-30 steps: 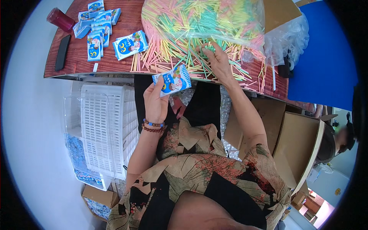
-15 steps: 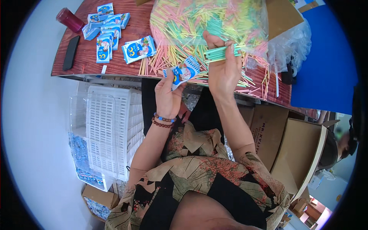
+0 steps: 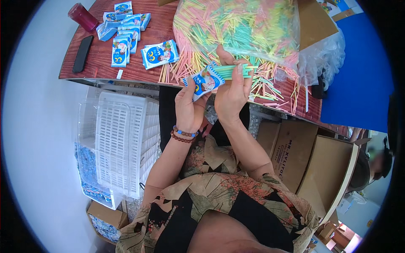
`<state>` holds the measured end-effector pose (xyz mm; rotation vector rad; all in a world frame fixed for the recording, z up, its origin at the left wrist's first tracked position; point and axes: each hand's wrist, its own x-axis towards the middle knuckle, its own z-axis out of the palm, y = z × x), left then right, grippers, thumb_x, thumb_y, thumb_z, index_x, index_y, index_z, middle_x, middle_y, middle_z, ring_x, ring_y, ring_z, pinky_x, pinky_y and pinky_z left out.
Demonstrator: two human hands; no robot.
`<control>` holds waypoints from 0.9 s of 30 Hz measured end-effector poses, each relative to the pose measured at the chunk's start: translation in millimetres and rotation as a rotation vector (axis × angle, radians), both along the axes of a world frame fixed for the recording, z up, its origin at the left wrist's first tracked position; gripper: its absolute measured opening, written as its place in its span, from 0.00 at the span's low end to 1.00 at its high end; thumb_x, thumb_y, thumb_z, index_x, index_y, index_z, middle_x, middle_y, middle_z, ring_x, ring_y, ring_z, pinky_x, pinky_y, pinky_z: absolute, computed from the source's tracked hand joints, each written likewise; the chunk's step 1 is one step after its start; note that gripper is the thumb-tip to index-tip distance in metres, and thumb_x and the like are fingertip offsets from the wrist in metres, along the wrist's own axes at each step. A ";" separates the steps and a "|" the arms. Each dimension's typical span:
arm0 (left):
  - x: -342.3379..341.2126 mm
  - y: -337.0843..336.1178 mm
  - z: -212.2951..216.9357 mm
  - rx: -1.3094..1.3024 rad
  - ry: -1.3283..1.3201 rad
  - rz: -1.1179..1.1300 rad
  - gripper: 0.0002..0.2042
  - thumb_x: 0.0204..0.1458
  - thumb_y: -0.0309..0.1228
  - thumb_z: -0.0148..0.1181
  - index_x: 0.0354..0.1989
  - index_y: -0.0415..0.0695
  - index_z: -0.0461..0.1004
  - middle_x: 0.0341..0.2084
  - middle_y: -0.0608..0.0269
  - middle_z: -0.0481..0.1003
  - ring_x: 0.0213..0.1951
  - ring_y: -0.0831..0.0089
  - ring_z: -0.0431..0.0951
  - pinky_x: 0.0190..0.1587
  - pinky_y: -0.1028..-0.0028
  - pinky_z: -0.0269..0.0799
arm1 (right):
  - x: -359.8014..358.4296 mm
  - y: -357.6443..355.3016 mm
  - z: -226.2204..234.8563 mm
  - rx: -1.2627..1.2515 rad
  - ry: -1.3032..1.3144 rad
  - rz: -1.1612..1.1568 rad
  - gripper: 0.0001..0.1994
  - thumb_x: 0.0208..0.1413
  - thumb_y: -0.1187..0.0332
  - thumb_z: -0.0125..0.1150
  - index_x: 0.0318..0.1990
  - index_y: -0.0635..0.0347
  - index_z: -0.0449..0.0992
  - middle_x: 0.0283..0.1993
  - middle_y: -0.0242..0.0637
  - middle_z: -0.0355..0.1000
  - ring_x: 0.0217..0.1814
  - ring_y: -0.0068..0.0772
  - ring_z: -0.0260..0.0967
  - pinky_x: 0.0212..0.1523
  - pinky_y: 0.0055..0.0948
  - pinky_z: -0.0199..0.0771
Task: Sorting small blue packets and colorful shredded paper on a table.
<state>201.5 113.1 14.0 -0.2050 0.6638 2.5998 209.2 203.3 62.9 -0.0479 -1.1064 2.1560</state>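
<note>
Across the top of the view runs a reddish-brown wooden counter (image 3: 139, 67), and on it, at the far middle, lies a big clear plastic bag (image 3: 240, 25) full of thin pastel sticks in pink, yellow and green, with loose sticks (image 3: 270, 86) spilled along the near edge. Below the counter on the person's left stands a white slatted plastic crate (image 3: 118, 147); on the right sit open brown cardboard boxes (image 3: 303, 156). At the counter's far left lies a pile of small blue-and-white packets (image 3: 122, 33), with one more packet (image 3: 159, 54) lying apart nearer the middle. A black phone (image 3: 82, 53) and a dark red cylindrical container (image 3: 83, 17) sit near the left corner.

Over the counter's near edge, the left hand (image 3: 189, 107), a bead bracelet at its wrist, is closed around a small blue-and-white packet (image 3: 204, 81), holding it tilted. Touching that packet's right end is a bundle of green sticks (image 3: 236, 71), pinched between the fingers and thumb of the right hand (image 3: 232, 90). Both hands are close together, just in front of the bag.
</note>
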 end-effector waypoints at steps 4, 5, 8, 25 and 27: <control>-1.9 2.1 1.5 -0.014 -0.004 0.027 0.13 0.62 0.34 0.51 0.43 0.36 0.74 0.42 0.58 0.77 0.43 0.70 0.78 0.48 0.67 0.74 | -0.1 -2.0 -5.3 0.234 -0.083 0.015 0.09 0.66 0.66 0.43 0.46 0.61 0.63 0.61 0.51 0.64 0.72 0.44 0.48 0.69 0.41 0.44; -3.4 1.6 0.5 -0.003 -0.002 0.036 0.12 0.62 0.33 0.51 0.44 0.35 0.74 0.43 0.58 0.77 0.44 0.70 0.77 0.49 0.67 0.73 | -0.2 -2.4 -4.9 0.234 -0.083 0.019 0.09 0.66 0.66 0.43 0.46 0.61 0.63 0.61 0.51 0.64 0.72 0.44 0.48 0.69 0.41 0.44; -8.6 1.7 -4.8 0.056 -0.001 0.050 0.13 0.62 0.33 0.51 0.47 0.36 0.72 0.44 0.58 0.76 0.46 0.70 0.77 0.51 0.67 0.72 | -1.8 -2.7 0.4 0.301 -0.107 0.127 0.12 0.65 0.66 0.42 0.49 0.64 0.65 0.67 0.50 0.57 0.73 0.42 0.45 0.70 0.39 0.42; -33.8 -35.3 -11.3 0.272 0.036 0.143 0.19 0.62 0.41 0.49 0.56 0.45 0.65 0.51 0.64 0.72 0.51 0.70 0.71 0.54 0.65 0.67 | -38.5 -2.6 21.8 1.017 -0.488 0.406 0.20 0.52 0.71 0.64 0.53 0.64 0.69 0.44 0.33 0.73 0.46 0.22 0.69 0.46 0.24 0.69; -38.4 -45.6 -11.9 0.306 0.085 0.166 0.16 0.61 0.36 0.52 0.54 0.42 0.68 0.49 0.63 0.73 0.50 0.71 0.73 0.53 0.67 0.69 | -52.3 -9.1 21.1 0.773 -0.509 0.552 0.14 0.54 0.72 0.61 0.48 0.66 0.73 0.38 0.30 0.74 0.40 0.19 0.70 0.43 0.21 0.69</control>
